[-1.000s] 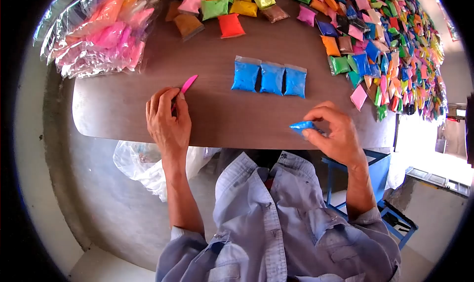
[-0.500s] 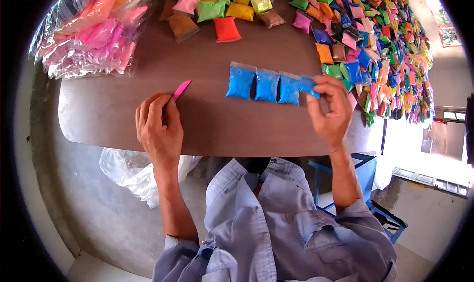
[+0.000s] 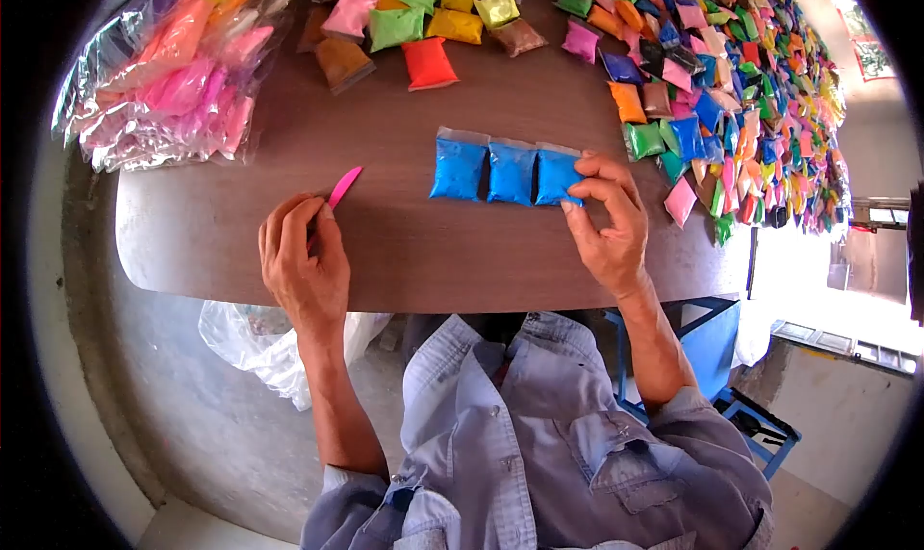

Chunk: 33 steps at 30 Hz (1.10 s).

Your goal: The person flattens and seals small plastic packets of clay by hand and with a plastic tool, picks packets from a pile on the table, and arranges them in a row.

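Observation:
My left hand is closed in a pinch on a small pink plastic knife, its curved blade pointing up and away from me. Three small clear packets with blue filling lie side by side on the table: a left packet, a middle packet and a right packet. The thumb and fingers of my right hand grip the right edge of the right packet. Whether another packet lies under or over it, I cannot tell.
A brown table spans the view. Large clear bags of pink and orange packets lie at the left. Loose coloured packets sit at the back, and a big heap fills the right. A clear plastic bag is below the edge.
My right hand has moved left with the blue packet it held, onto the row's right end. That packet no longer shows apart from the row. The left hand still holds the pink knife.

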Available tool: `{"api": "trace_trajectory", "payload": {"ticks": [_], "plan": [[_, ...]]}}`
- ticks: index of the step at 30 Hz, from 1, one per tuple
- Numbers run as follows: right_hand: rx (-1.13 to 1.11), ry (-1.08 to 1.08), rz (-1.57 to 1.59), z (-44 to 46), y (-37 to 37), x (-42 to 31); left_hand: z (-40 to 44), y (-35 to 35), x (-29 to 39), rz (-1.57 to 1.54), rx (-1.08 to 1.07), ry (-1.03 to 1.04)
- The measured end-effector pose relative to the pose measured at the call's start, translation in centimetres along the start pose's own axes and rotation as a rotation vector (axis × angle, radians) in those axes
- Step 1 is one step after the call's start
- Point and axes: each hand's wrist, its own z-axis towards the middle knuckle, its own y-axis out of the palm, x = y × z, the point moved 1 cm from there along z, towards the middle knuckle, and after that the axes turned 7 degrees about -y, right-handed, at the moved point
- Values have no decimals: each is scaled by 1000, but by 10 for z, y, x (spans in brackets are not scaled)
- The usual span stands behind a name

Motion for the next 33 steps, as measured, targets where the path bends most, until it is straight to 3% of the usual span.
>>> {"api": "trace_trajectory", "payload": {"ticks": [33], "plan": [[16, -23, -29, -12, 3, 4, 0, 2, -2, 84, 16, 98]]}}
